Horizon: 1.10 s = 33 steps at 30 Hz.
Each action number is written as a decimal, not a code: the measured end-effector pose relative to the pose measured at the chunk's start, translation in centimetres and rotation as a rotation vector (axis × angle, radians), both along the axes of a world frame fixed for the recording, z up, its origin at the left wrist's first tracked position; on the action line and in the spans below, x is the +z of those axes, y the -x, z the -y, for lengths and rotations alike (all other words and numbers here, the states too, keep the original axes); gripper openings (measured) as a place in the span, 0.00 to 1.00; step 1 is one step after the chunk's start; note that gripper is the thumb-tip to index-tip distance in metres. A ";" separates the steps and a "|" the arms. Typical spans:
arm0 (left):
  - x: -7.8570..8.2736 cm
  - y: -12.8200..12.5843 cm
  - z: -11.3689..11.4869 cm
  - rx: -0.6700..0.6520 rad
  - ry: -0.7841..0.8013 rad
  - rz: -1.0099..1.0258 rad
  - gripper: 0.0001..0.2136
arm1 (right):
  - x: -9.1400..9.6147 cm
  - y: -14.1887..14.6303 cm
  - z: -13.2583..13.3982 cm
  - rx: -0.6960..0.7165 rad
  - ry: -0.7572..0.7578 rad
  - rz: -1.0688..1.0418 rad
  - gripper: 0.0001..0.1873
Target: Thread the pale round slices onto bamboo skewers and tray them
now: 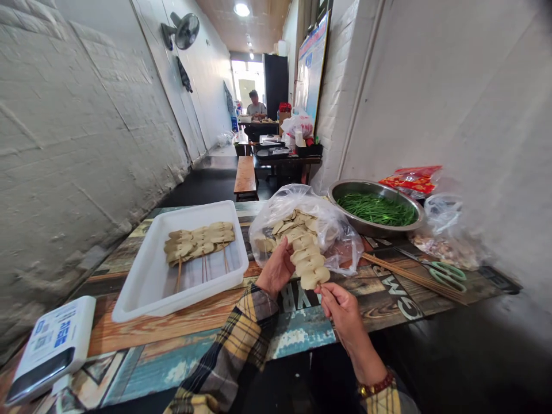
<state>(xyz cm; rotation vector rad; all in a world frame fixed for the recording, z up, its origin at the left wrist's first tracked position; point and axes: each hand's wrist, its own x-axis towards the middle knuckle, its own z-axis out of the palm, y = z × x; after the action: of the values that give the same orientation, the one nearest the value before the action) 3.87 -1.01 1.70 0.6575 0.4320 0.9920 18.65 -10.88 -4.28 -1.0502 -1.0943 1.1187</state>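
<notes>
A skewer of flat, beige oval slices (307, 262) is held between my hands over the front of the table. My right hand (341, 307) pinches the stick just below the lowest slice. On the far left side of the row, my left hand (278, 269) has its fingers closed on the upper slices, partly hidden behind them. Just beyond is an open clear plastic bag (340, 244) with a heap of loose slices (295, 221). To the left, a white plastic tray (142, 279) holds several finished-looking skewers (200, 241) lying side by side, sticks toward me.
A steel bowl (366, 226) of green chives stands at the right back. Near it lie bare bamboo sticks (414, 279), green-handled scissors (448, 276) and a red package (414, 178). A white payment device (54, 345) sits front left. Farther back, a person (256, 107) sits at another table.
</notes>
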 end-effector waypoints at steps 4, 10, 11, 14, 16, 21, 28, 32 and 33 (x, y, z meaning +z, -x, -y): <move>0.1 0.3 -0.2 0.074 -0.029 -0.062 0.19 | 0.1 0.3 -0.4 -0.005 -0.051 0.136 0.15; -0.1 -0.1 -0.3 0.140 -0.073 -0.179 0.13 | 0.3 0.3 -0.7 -0.075 -0.059 0.298 0.17; -0.1 -0.1 -0.3 0.149 -0.066 -0.183 0.13 | 0.3 0.3 -0.7 -0.081 -0.063 0.314 0.17; 0.1 -0.1 -0.2 0.167 -0.053 -0.200 0.15 | 0.4 0.5 -0.9 -0.091 -0.079 0.341 0.17; 0.2 -0.1 -0.2 0.179 -0.053 -0.213 0.15 | 0.5 0.7 -0.9 -0.090 -0.080 0.337 0.17; 0.2 0.0 -0.1 0.174 -0.063 -0.232 0.15 | 0.6 0.8 -0.9 -0.094 -0.055 0.287 0.16; 0.5 0.4 -0.3 0.182 -0.013 -0.156 0.16 | 0.1 0.4 -0.8 -0.053 -0.036 0.236 0.18; 0.3 0.7 -0.6 0.229 -0.019 -0.183 0.16 | -0.1 0.3 -0.8 -0.026 -0.016 0.254 0.18; 0.2 0.8 -0.7 0.237 -0.028 -0.200 0.16 | 0.0 0.3 -0.7 -0.021 -0.013 0.260 0.18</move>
<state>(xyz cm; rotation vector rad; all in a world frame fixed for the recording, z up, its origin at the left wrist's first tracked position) 3.06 -0.31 1.95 0.7460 0.6842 1.1624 18.38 -10.15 -4.29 -1.2186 -1.2898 0.9753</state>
